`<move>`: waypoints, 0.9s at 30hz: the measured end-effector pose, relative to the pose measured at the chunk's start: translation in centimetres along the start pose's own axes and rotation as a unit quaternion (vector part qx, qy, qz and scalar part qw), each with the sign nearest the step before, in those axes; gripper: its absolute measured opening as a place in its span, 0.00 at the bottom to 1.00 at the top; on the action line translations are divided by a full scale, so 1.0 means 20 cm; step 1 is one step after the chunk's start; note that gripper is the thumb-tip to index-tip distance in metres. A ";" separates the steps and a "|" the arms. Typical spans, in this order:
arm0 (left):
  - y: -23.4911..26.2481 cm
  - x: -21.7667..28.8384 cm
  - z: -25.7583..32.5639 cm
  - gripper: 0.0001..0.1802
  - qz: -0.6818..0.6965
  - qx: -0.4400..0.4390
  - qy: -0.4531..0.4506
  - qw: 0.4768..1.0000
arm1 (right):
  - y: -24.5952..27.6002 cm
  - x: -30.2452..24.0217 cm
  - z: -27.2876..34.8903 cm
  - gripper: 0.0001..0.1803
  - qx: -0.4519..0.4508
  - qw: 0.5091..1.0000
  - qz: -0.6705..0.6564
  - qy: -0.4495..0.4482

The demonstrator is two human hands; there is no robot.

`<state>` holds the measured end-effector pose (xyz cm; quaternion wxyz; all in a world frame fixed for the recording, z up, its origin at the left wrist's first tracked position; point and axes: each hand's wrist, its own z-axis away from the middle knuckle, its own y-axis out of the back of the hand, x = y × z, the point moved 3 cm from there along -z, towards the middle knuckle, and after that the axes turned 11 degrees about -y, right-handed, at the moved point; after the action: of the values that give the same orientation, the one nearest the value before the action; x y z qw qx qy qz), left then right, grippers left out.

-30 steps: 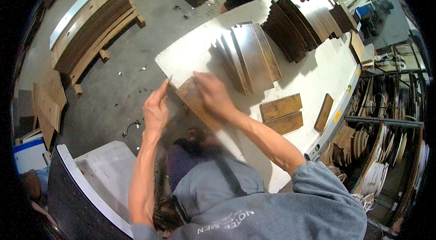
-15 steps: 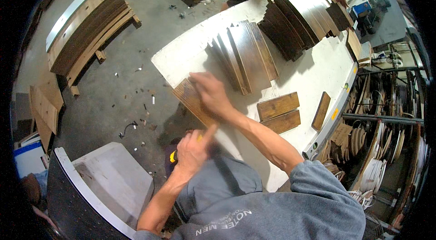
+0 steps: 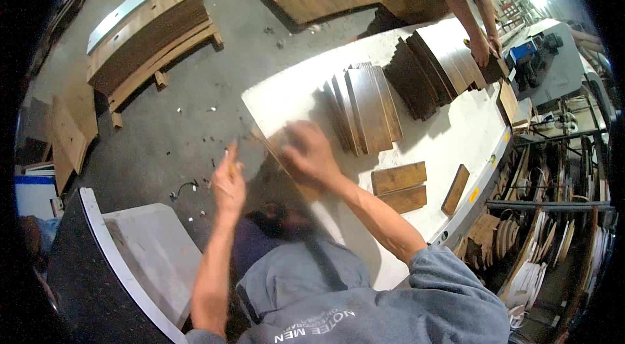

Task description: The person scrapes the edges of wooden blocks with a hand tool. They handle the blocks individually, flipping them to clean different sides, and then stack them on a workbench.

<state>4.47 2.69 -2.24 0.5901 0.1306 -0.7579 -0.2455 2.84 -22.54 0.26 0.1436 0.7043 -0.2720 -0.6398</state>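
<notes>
My right hand [image 3: 311, 154], smeared by motion, is over a brown wooden board [image 3: 301, 189] at the left edge of the white table [image 3: 277, 93]. Whether its fingers grip the board cannot be made out. Off the table, above the floor, my left hand [image 3: 229, 189] is closed around something small and yellowish, too blurred to name. Beyond my right hand stands a fanned row of dark brown boards [image 3: 371, 110]. Two short wooden pieces [image 3: 398, 178] lie side by side right of my right forearm, and a narrower strip [image 3: 455, 190] lies farther right.
Another person's hands [image 3: 485, 51] work at a larger stack of brown boards [image 3: 433, 67] at the table's far end. A long level [image 3: 475, 191] lies along the right edge. Curved wooden parts [image 3: 153, 31] rest on the floor at left; a grey bin [image 3: 153, 246] stands at lower left.
My left hand has moved left and up, away from the board and out over the floor. My right hand stays near the board. The other person's arms have come farther into view.
</notes>
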 end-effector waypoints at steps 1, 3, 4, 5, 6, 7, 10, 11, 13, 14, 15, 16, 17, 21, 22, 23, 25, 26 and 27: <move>-0.03 -0.01 0.12 0.31 0.019 -0.015 0.030 0.999 | 0.00 -0.03 0.01 0.33 -0.001 0.998 0.059 0.017; -0.09 -0.01 0.37 0.31 0.099 -0.018 0.098 0.990 | -0.02 -0.10 0.09 0.42 -0.003 0.983 0.176 0.045; -0.13 0.00 0.49 0.31 0.166 -0.012 0.134 0.977 | -0.03 -0.12 0.13 0.45 -0.028 0.978 0.206 0.010; -0.14 -0.01 0.61 0.32 0.169 -0.010 0.202 0.965 | -0.04 -0.14 0.17 0.47 -0.057 0.970 0.235 -0.024; -0.15 0.00 0.70 0.32 0.172 -0.008 0.270 0.947 | -0.05 -0.15 0.20 0.50 -0.086 0.959 0.265 -0.058; -0.15 0.01 0.78 0.32 0.184 -0.012 0.298 0.937 | -0.05 -0.15 0.22 0.47 -0.069 0.968 0.239 -0.034; -0.09 -0.06 0.80 0.32 0.158 -0.020 0.244 0.957 | -0.05 -0.10 0.22 0.43 -0.083 0.986 0.140 -0.028; -0.07 -0.09 0.78 0.32 0.172 -0.002 0.213 0.962 | -0.03 -0.10 0.21 0.34 -0.052 0.995 0.079 -0.016; 0.01 -0.08 0.73 0.30 0.152 0.025 0.211 0.965 | 0.04 -0.16 0.14 0.28 -0.124 0.978 -0.070 -0.150; 0.02 -0.07 0.69 0.30 0.146 0.033 0.206 0.967 | 0.07 -0.17 0.13 0.26 -0.153 0.954 -0.139 -0.218; 0.03 -0.05 0.66 0.30 0.139 0.034 0.223 0.964 | 0.08 -0.15 0.12 0.21 -0.095 0.977 -0.104 -0.158; 0.02 -0.04 0.64 0.30 0.140 0.028 0.208 0.968 | 0.09 -0.12 0.11 0.21 -0.098 0.977 -0.071 -0.177; 0.02 -0.02 0.62 0.30 0.139 0.022 0.194 0.971 | 0.09 -0.10 0.09 0.21 -0.102 0.974 -0.041 -0.197; -0.01 0.07 0.51 0.30 0.123 -0.003 0.153 0.981 | 0.08 -0.01 0.11 0.22 -0.024 0.973 0.209 -0.096; -0.01 0.05 0.47 0.30 0.100 -0.005 0.113 0.989 | 0.06 0.02 0.11 0.22 -0.010 0.984 0.158 -0.078; -0.03 0.03 0.43 0.30 0.078 -0.007 0.073 0.994 | 0.05 0.04 0.09 0.22 0.006 0.993 0.106 -0.060; -0.05 0.05 0.33 0.30 0.031 -0.007 -0.011 0.999 | 0.02 0.09 0.04 0.23 0.019 0.999 0.020 -0.042; -0.05 0.12 0.23 0.30 0.008 -0.003 -0.058 0.998 | 0.01 0.10 -0.01 0.24 0.020 0.999 -0.014 -0.041; -0.05 0.18 0.13 0.30 -0.015 0.002 -0.104 0.994 | 0.01 0.11 -0.06 0.25 0.021 0.998 -0.047 -0.040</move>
<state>0.88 0.58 -0.29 0.5038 0.1165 -0.8139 -0.2649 3.96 -24.02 -1.23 0.0874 0.6931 -0.2576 -0.6676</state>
